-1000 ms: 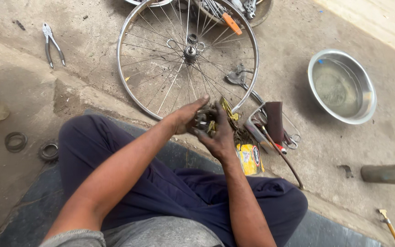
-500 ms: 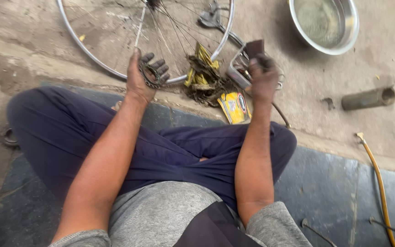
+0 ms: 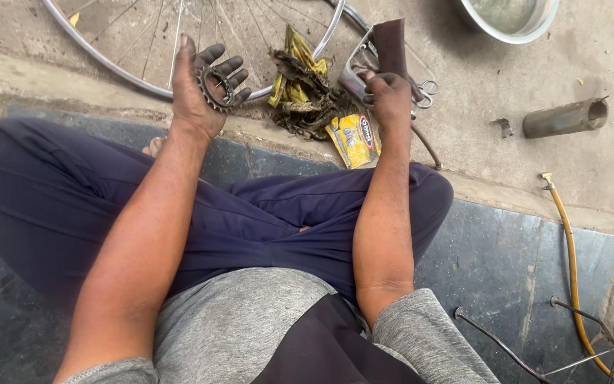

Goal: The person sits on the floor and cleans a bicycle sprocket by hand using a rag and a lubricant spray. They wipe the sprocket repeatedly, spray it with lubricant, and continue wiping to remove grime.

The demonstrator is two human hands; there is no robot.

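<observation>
A small toothed sprocket point(image 3: 216, 87) is held in the left hand point(image 3: 204, 85), resting on the open palm with greasy fingers spread apart, over the rim of a bicycle wheel point(image 3: 179, 43). The right hand point(image 3: 386, 96) is closed around a dark flat tool point(image 3: 391, 44), fingers curled together. A dirty yellow rag point(image 3: 300, 85) and yellow packet point(image 3: 355, 139) are seen between the hands. A metal bowl point(image 3: 509, 21) and pipe piece point(image 3: 566, 117) lie to the right.

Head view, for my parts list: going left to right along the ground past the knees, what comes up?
Left hand with a toothed sprocket on its palm → dirty rag pile → right hand → small scissors → rusty pipe piece.
</observation>
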